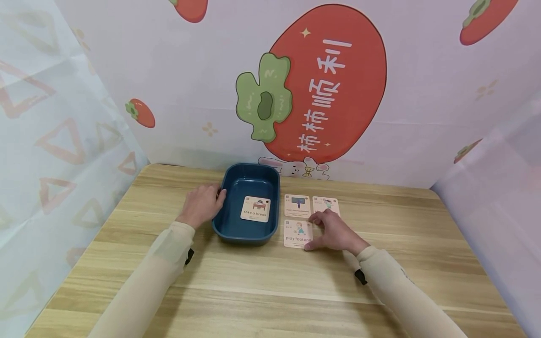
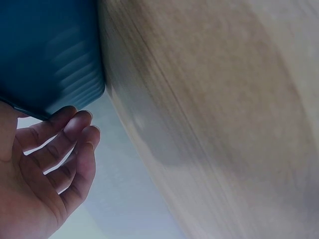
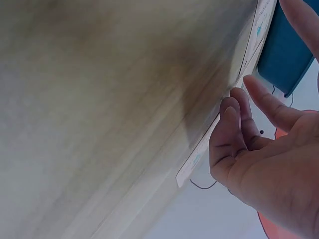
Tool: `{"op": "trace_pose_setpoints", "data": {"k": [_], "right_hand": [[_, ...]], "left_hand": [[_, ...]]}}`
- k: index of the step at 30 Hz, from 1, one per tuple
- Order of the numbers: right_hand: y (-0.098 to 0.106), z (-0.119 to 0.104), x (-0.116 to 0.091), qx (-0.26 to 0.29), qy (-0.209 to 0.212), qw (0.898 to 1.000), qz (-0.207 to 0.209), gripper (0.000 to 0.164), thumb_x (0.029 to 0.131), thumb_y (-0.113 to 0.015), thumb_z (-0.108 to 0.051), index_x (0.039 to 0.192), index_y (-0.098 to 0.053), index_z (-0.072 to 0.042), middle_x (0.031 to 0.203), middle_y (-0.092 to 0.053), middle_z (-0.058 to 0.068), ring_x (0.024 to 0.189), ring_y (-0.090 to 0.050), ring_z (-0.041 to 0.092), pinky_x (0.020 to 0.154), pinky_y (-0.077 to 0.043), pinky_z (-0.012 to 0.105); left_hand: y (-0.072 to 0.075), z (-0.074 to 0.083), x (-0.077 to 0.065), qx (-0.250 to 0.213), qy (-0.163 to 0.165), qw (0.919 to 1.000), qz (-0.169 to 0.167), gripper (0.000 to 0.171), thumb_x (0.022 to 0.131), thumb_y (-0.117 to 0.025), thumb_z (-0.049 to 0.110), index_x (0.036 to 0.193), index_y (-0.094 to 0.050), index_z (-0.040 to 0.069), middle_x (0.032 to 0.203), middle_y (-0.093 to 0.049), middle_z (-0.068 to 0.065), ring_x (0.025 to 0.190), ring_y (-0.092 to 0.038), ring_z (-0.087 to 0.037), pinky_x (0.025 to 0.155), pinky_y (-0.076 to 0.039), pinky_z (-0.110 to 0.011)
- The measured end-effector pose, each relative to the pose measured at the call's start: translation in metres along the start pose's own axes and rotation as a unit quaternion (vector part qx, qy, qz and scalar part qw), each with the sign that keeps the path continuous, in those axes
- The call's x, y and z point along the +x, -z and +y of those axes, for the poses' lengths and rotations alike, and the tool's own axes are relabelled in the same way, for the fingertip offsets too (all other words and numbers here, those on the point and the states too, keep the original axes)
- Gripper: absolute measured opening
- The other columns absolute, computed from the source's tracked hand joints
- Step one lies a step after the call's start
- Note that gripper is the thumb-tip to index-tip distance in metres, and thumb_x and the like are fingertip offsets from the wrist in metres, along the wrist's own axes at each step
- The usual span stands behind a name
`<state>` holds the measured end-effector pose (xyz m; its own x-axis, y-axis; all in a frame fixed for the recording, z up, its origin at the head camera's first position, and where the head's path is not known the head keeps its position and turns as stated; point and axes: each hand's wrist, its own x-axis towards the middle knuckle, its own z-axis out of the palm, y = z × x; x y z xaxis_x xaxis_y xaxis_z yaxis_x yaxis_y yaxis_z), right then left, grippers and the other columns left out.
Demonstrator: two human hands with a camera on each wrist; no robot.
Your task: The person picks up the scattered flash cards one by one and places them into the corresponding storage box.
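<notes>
Pinching tray rim (image 1: 247, 240): L hand (image 1: 203, 203); R hand (image 1: 335, 232) at "play football" card (image 1: 297, 232); grip can't tell

A wood-grain table (image 1: 253, 291) carries a blue bin (image 1: 242, 241). Right of the bin, flat on the wood, lie a "play football" card (image 1: 297, 233) and a blackboard card (image 1: 297, 206), both just beside it; another picture card (image 1: 331, 203) lies farther right of it.

The tray (image 1: 232, 223) looks like smooth, slightly glossy plastic, the cards (image 1: 297, 231) like matt paperboard. The table (image 1: 236, 286) shows smooth wood grain; the sleeves (image 1: 405, 291) look like matt cloth.
</notes>
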<state>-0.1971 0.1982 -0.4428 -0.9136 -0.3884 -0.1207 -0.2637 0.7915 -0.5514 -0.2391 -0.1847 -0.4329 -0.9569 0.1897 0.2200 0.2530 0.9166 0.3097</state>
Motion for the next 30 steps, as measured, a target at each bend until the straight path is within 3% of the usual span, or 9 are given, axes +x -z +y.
{"op": "trace_pose_setpoints", "data": {"k": [22, 30], "right_hand": [[-0.0026, -0.0012, -0.0019, -0.011, -0.009, 1.000, -0.002, 0.074, 0.062, -0.098, -0.039, 0.119, -0.064, -0.005, 0.106, -0.052, 0.008, 0.097, -0.047, 0.024, 0.087, -0.044, 0.042], [0.0000, -0.0011, -0.0004, 0.034, 0.000, 0.999, 0.006, 0.068, 0.067, -0.098, -0.023, 0.113, -0.053, -0.002, 0.098, -0.052, 0.009, 0.087, -0.047, 0.022, 0.078, -0.042, 0.036]], "left_hand": [[0.0006, 0.0002, -0.0017, 0.001, -0.004, 1.0000, -0.003, 0.032, 0.106, -0.051, 0.028, 0.082, -0.060, 0.009, 0.070, -0.056, -0.004, 0.059, -0.054, -0.023, 0.052, -0.043, -0.038], [0.0012, 0.0000, -0.0013, -0.003, -0.002, 1.0000, -0.005, 0.031, 0.106, -0.051, 0.028, 0.083, -0.060, 0.009, 0.070, -0.056, -0.004, 0.059, -0.054, -0.023, 0.052, -0.043, -0.037]]}}
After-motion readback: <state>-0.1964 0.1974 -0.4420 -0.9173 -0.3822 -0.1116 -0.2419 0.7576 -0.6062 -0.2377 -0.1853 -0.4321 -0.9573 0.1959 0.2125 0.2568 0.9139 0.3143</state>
